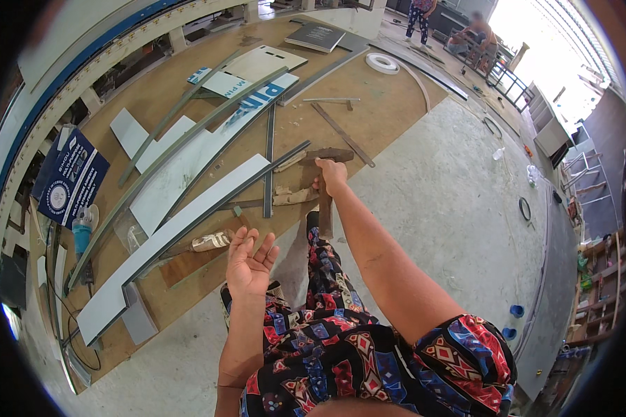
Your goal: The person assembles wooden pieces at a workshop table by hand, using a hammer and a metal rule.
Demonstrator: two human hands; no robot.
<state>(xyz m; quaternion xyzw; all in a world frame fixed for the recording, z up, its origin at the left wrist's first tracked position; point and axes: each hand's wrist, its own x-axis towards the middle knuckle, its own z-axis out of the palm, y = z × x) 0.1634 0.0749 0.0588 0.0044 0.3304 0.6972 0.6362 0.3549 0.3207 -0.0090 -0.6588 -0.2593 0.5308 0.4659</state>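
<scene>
My right hand (330,176) grips the wooden handle of a hammer (325,194), whose dark head points left over the brown board (188,90) on the floor. The hammer head hangs just above the end of a long curved white strip with a dark metal edge (181,226). My left hand (249,260) is open, palm up and fingers spread, hovering near the board's front edge beside a crumpled scrap (212,240). It holds nothing. My legs in patterned trousers (327,278) reach out below both hands.
Several curved metal strips (188,139), white panels and a dark book (316,36) lie on the board. A blue angle grinder (83,229) sits at left. A white tape roll (382,63) lies far back. People stand far off at top right. Grey concrete floor (452,201) spreads right.
</scene>
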